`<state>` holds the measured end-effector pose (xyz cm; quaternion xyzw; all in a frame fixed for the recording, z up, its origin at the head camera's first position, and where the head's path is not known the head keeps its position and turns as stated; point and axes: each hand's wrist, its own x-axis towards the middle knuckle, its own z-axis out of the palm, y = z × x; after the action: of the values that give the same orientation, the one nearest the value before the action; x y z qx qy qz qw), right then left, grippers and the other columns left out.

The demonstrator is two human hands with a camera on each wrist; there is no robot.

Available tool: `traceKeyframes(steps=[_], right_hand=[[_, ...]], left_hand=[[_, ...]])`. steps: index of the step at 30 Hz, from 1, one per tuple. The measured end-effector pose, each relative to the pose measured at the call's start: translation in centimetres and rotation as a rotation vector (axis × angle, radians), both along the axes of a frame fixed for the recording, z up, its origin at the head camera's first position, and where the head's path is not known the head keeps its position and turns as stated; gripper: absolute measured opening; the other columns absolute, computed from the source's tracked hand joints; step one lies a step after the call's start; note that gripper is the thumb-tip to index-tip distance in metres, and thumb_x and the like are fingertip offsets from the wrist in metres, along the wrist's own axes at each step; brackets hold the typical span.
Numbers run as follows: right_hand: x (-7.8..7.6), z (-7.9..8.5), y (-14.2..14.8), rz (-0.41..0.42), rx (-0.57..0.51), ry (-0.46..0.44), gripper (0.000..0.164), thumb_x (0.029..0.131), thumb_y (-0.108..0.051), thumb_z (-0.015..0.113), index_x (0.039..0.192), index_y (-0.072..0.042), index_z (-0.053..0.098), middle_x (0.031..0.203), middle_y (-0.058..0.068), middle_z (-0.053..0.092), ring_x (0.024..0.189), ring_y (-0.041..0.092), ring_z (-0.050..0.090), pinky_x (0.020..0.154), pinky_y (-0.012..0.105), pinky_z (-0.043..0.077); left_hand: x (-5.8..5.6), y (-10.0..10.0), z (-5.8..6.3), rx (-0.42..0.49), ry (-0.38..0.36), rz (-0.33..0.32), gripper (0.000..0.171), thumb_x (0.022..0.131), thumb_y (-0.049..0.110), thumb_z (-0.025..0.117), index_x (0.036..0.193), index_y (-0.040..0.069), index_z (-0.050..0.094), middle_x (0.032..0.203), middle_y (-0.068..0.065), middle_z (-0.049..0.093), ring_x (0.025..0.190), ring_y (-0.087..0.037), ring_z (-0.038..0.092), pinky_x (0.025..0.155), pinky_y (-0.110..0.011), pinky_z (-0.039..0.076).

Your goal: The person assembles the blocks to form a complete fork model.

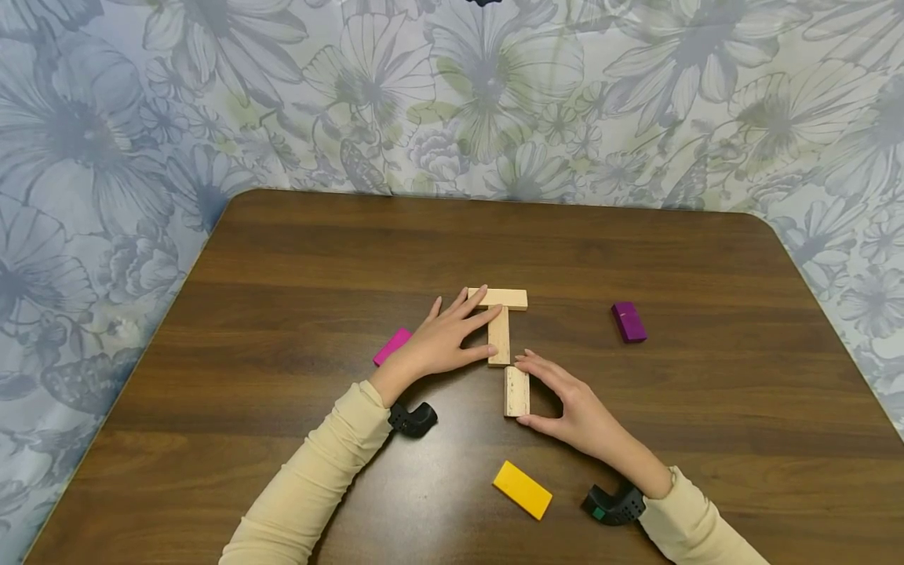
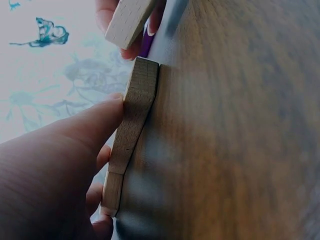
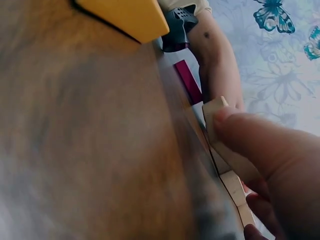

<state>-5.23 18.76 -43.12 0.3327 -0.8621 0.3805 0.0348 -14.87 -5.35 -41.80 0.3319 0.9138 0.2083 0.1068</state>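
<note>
A plain wooden block [image 1: 517, 392] is pinched lengthwise by my right hand [image 1: 575, 412], thumb at its near end and fingertips at its far end. In the left wrist view this block [image 2: 129, 24] appears raised and tilted above the table. Just beyond it lies a second wooden block [image 1: 499, 339], end-on to a crosswise wooden block [image 1: 510, 299], together forming a T. My left hand [image 1: 445, 341] is spread with fairly straight fingers. Its thumb and index finger touch the T's stem, and another fingertip reaches the crosswise block.
A pink block [image 1: 391, 346] lies left of the T, partly behind my left wrist. To the right sits a purple block [image 1: 628, 322]. The yellow block [image 1: 523, 490] lies nearer me, between my forearms. The brown table [image 1: 318, 259] meets a floral-patterned backdrop [image 1: 487, 102] at its far edge.
</note>
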Motion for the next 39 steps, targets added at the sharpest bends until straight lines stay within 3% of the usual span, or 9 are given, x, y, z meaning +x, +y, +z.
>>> traceKeyframes(steps=[6, 10, 15, 22, 31, 39], right_hand=[[0.4, 0.0, -0.2, -0.022, 0.031, -0.024, 0.071, 0.073, -0.016, 0.082, 0.135, -0.004, 0.048, 0.138, 0.018, 0.045, 0.125, 0.033, 0.041, 0.094, 0.052, 0.037], [0.5, -0.1, -0.4, -0.012, 0.065, -0.068, 0.071, 0.076, -0.019, 0.080, 0.137, -0.005, 0.047, 0.140, 0.017, 0.042, 0.128, 0.033, 0.038, 0.100, 0.054, 0.029], [0.7, 0.0, -0.5, -0.053, 0.097, -0.120, 0.072, 0.079, -0.025, 0.077, 0.141, -0.008, 0.043, 0.144, 0.016, 0.037, 0.128, 0.041, 0.033, 0.095, 0.061, 0.030], [0.5, -0.2, -0.6, -0.034, 0.088, -0.088, 0.071, 0.078, -0.022, 0.078, 0.138, -0.003, 0.045, 0.142, 0.011, 0.041, 0.134, 0.029, 0.029, 0.102, 0.051, 0.027], [1.1, -0.3, -2.1, -0.125, 0.101, -0.053, 0.065, 0.078, -0.023, 0.078, 0.132, 0.003, 0.052, 0.139, 0.013, 0.044, 0.133, 0.029, 0.030, 0.106, 0.050, 0.018], [1.5, -0.4, -3.1, -0.197, 0.142, -0.045, 0.079, 0.082, -0.030, 0.074, 0.142, 0.005, 0.035, 0.146, 0.017, 0.032, 0.137, 0.028, 0.019, 0.106, 0.050, 0.017]], left_hand=[[0.0, 0.0, 0.0, 0.004, -0.002, -0.001, 0.066, 0.093, 0.053, 0.048, 0.149, 0.028, 0.025, 0.155, 0.000, 0.002, 0.140, -0.024, 0.001, 0.107, -0.054, 0.000], [0.0, -0.1, -0.1, 0.005, 0.003, -0.003, 0.065, 0.093, 0.053, 0.048, 0.149, 0.028, 0.026, 0.155, 0.000, 0.002, 0.140, -0.024, 0.001, 0.106, -0.054, 0.000], [0.0, -0.1, 0.0, 0.005, 0.002, 0.001, 0.065, 0.093, 0.053, 0.048, 0.149, 0.028, 0.026, 0.155, -0.001, 0.003, 0.140, -0.025, 0.002, 0.106, -0.055, 0.001], [0.0, -0.1, 0.0, 0.005, -0.001, 0.000, 0.066, 0.093, 0.053, 0.048, 0.149, 0.028, 0.026, 0.155, -0.001, 0.003, 0.140, -0.025, 0.002, 0.106, -0.054, 0.001], [0.0, 0.0, 0.2, 0.011, -0.005, -0.001, 0.065, 0.093, 0.053, 0.048, 0.149, 0.026, 0.027, 0.155, -0.002, 0.004, 0.140, -0.026, 0.002, 0.106, -0.055, 0.002], [0.1, -0.1, 0.2, 0.018, -0.001, 0.001, 0.066, 0.093, 0.052, 0.049, 0.149, 0.027, 0.027, 0.155, -0.001, 0.004, 0.140, -0.026, 0.002, 0.106, -0.055, 0.002]])
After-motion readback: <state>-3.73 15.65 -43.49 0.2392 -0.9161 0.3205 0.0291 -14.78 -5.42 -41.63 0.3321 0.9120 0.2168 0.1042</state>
